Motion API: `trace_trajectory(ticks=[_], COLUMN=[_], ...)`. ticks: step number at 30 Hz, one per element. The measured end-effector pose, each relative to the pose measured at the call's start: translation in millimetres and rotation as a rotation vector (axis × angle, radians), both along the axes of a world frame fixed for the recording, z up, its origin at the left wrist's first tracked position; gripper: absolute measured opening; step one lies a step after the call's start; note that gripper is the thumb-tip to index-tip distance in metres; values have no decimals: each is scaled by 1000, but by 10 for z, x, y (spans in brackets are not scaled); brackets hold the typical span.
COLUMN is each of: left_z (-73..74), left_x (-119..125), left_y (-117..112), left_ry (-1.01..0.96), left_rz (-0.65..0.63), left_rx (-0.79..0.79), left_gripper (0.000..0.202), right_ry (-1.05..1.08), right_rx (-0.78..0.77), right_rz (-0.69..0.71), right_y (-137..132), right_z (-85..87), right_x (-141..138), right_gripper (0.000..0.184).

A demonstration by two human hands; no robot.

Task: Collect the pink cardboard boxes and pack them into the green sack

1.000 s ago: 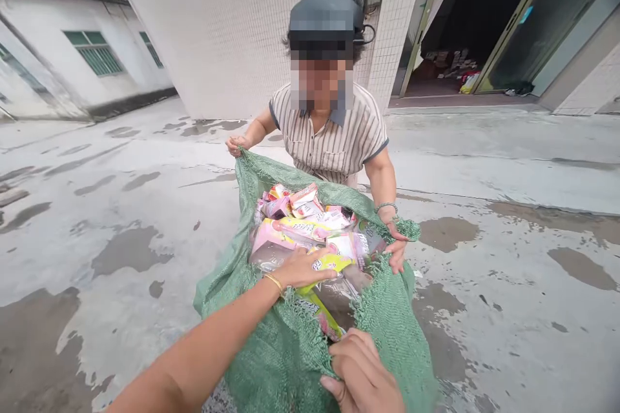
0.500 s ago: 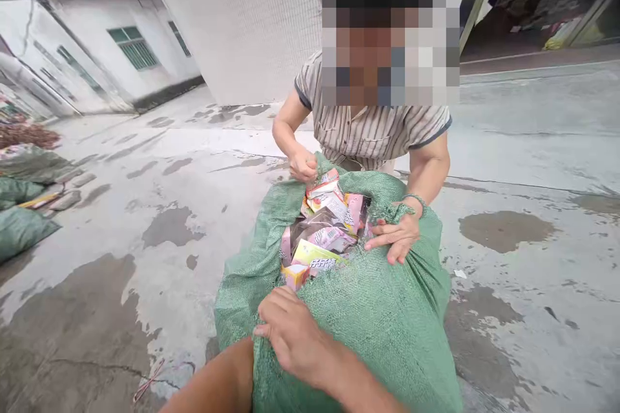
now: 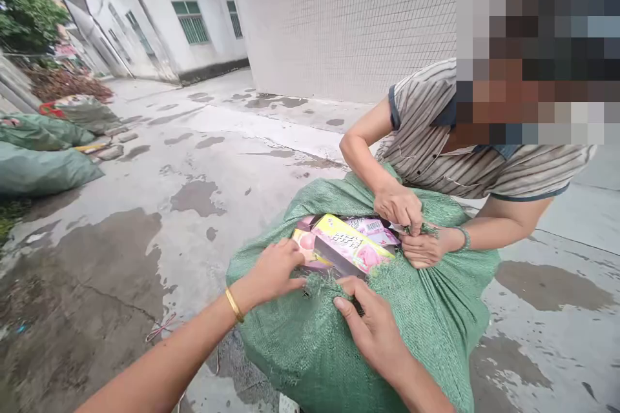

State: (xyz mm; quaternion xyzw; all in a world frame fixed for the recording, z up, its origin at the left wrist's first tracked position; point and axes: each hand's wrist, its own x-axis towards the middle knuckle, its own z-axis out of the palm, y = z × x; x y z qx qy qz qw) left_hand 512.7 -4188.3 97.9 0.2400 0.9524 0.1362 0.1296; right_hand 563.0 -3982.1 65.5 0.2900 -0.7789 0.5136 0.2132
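Note:
A big green woven sack (image 3: 397,335) stands on the wet concrete, stuffed with pink and yellow flattened cartons (image 3: 346,244) that show through its narrow mouth. My left hand (image 3: 274,271), with a gold bangle on the wrist, pinches the near left edge of the sack's mouth. My right hand (image 3: 371,326) grips the frayed near edge beside it. Across the sack a person in a striped shirt (image 3: 455,155) bends over it. That person's two hands (image 3: 411,226) bunch the far edge of the mouth together.
Several filled green sacks (image 3: 43,168) lie at the left by a heap of scrap. A white tiled wall (image 3: 349,19) rises behind. A red string (image 3: 162,328) lies on the damp, patchy concrete near my left arm.
The sack's mouth has been drawn nearly closed. My left hand came off the cartons and took the near edge. The other person's hands moved together. My view swung left.

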Motion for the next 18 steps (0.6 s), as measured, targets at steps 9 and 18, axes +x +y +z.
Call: trace_trajectory(ticks=[9,18], left_z=[132,849], left_x=[60,201], left_y=[-888,-311], left_ry=[84,209], left_rz=[365,485], left_rx=[467,1151], left_gripper=[33,38], right_ry=[194,114], right_rx=[121,498], right_rz=[-39,-54], right_y=[-154,-607], right_z=[45,147], right_x=[-274,-917], right_gripper=[13,18])
